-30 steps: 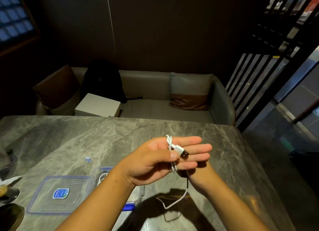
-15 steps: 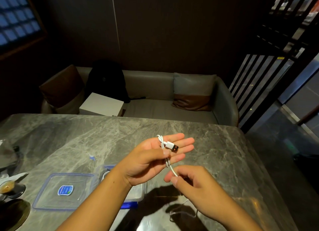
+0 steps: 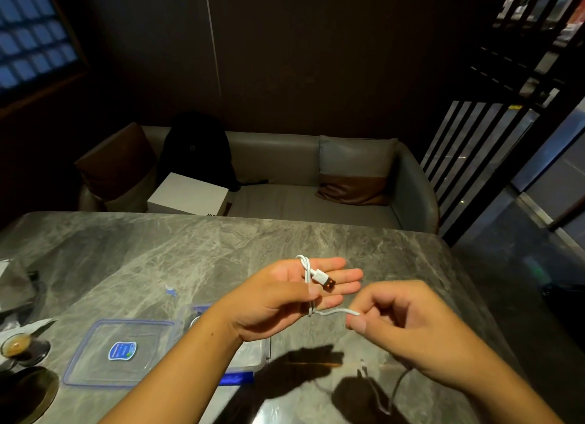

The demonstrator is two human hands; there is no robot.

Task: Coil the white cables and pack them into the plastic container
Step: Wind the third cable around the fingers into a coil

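The white cable point(image 3: 308, 284) is held above the marble table point(image 3: 133, 259), looped over the left hand point(image 3: 285, 294), whose fingers are stretched out flat toward the right while the thumb presses the strands against the palm; the loop's long axis runs near upright across the fingers, and the USB plug point(image 3: 324, 280) lies on them, its metal end pointed right and slightly down; from below the left hand one strand is drawn sideways to the right hand point(image 3: 408, 325), where it is pinched between thumb and forefinger, the other fingers curled; the rest of the cable is hidden behind the right hand, and its tail over the table is dim in shadow; the plastic container point(image 3: 250, 357) is mostly covered by the left forearm, its lid point(image 3: 120, 351) lying flat just to its left; compared with half a second earlier, the right hand has been moved rightward and the strand pulled out sideways.
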